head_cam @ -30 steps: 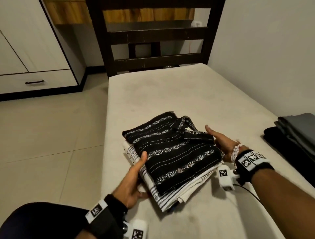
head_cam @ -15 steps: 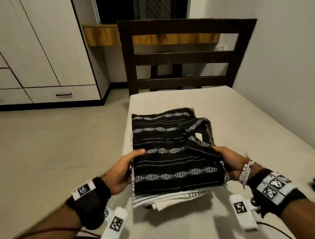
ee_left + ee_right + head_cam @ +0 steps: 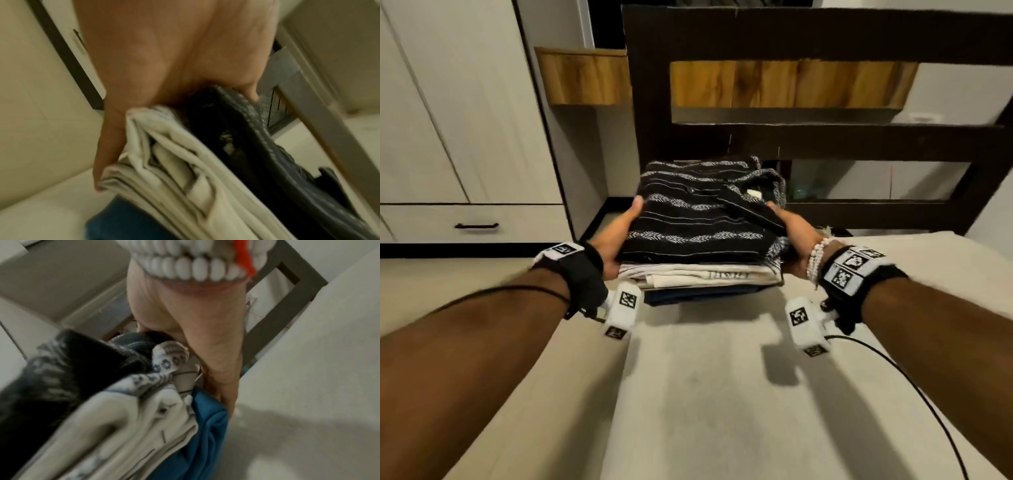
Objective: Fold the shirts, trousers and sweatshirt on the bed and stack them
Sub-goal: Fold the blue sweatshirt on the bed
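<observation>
Stack [image 3: 702, 236] lifted off bed [image 3: 722, 394] since earlier; left hand [image 3: 619, 233], right hand [image 3: 792, 228] grip clamped round opposite sides, keeping folds level.

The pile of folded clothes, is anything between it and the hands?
No. The left hand and the right hand each grip a side of the pile of folded clothes directly, thumbs on the black patterned shirt on top. Nothing visible lies between skin and fabric.

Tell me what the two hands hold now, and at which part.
Both grip the stack of folded clothes: left hand at its left edge, right hand at its right edge, thumbs on top.
</observation>
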